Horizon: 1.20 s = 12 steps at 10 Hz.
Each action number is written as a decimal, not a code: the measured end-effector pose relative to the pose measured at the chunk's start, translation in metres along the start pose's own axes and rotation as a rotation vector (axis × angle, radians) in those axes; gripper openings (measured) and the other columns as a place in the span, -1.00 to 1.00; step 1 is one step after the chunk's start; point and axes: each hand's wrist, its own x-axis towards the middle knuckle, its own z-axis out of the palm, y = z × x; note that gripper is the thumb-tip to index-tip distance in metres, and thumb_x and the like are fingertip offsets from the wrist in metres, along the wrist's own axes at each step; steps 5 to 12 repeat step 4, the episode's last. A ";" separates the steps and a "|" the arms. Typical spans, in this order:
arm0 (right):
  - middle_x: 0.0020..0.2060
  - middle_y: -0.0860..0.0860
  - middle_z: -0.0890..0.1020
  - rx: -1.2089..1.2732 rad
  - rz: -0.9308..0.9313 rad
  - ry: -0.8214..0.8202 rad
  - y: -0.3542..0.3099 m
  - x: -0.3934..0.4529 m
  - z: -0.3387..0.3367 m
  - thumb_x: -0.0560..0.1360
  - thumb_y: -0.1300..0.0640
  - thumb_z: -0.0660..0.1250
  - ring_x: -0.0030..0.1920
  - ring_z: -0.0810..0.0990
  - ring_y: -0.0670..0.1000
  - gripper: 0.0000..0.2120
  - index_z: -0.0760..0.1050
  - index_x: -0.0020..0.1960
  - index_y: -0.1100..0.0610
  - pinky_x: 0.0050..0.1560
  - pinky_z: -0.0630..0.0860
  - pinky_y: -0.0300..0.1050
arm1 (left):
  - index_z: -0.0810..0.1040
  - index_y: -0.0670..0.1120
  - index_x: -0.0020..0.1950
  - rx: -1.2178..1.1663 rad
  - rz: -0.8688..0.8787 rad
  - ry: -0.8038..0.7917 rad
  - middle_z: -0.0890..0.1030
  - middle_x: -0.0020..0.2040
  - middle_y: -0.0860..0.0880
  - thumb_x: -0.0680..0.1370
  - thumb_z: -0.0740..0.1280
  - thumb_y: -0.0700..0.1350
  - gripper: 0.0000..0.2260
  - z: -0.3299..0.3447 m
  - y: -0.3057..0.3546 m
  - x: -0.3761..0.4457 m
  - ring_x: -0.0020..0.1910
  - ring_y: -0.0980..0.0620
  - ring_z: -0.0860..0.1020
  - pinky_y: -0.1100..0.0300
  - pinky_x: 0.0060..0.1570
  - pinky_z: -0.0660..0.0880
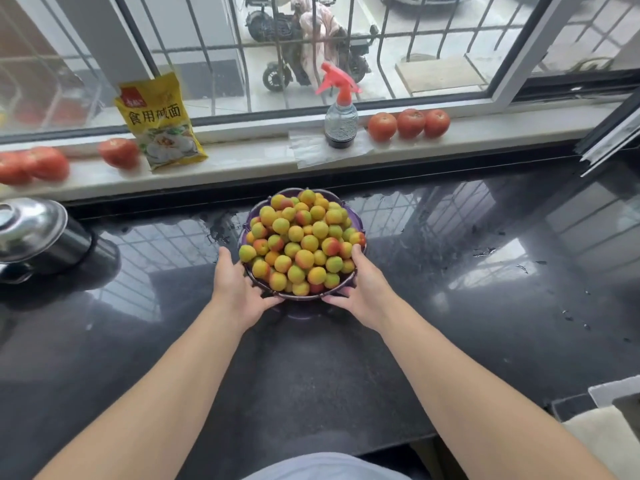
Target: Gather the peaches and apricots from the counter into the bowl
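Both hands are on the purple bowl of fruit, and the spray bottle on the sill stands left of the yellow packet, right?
Not quite. In the head view the spray bottle stands right of the yellow packet. Both the left hand and right hand do hold the purple bowl of fruit.

one bowl, six tomatoes, two hands

Windowsill: 6 tomatoes, yellow packet, spray bottle
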 end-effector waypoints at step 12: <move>0.31 0.02 0.47 -0.262 -0.038 0.264 -0.021 0.014 0.013 0.65 -0.04 0.25 0.31 0.50 0.19 -0.54 0.33 0.49 0.11 0.29 0.52 0.11 | 0.48 0.00 0.41 0.273 0.093 0.165 0.53 0.31 0.01 0.76 0.18 0.06 -0.72 0.011 0.023 -0.018 0.32 -0.06 0.45 0.00 0.16 0.49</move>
